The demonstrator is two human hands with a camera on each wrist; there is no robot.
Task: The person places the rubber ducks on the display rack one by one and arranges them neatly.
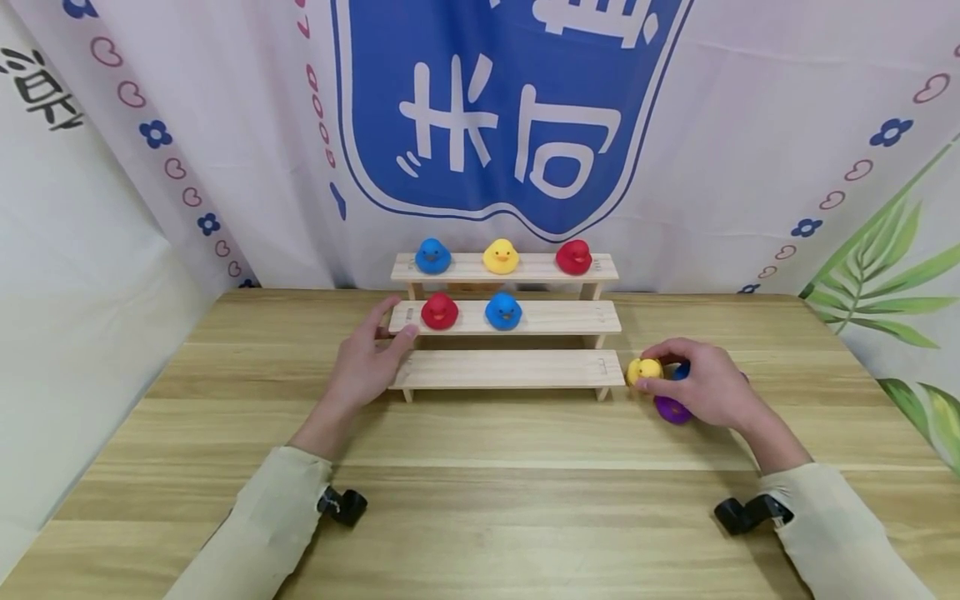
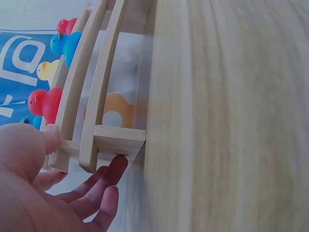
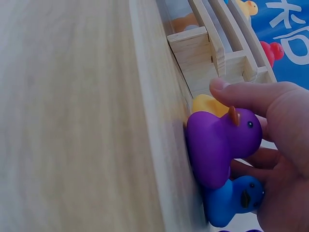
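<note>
A three-tier wooden stand (image 1: 502, 368) is in the middle of the head view. My left hand (image 1: 365, 360) holds its left end, the thumb on the middle tier's edge and the fingers against the end support in the left wrist view. To the right of the stand, my right hand (image 1: 705, 385) pinches a yellow rubber duck (image 1: 644, 371) between thumb and fingers. Beside that hand are a purple rubber duck (image 3: 212, 145) and a blue rubber duck (image 3: 227, 205). Seen from the head, the hand partly covers both.
On the top tier sit a blue duck (image 1: 432, 257), a yellow duck (image 1: 501, 257) and a red duck (image 1: 574, 257). The middle tier bears a red duck (image 1: 439, 311) and a blue duck (image 1: 503, 311). A printed curtain (image 1: 480, 125) hangs behind the wooden table (image 1: 480, 517).
</note>
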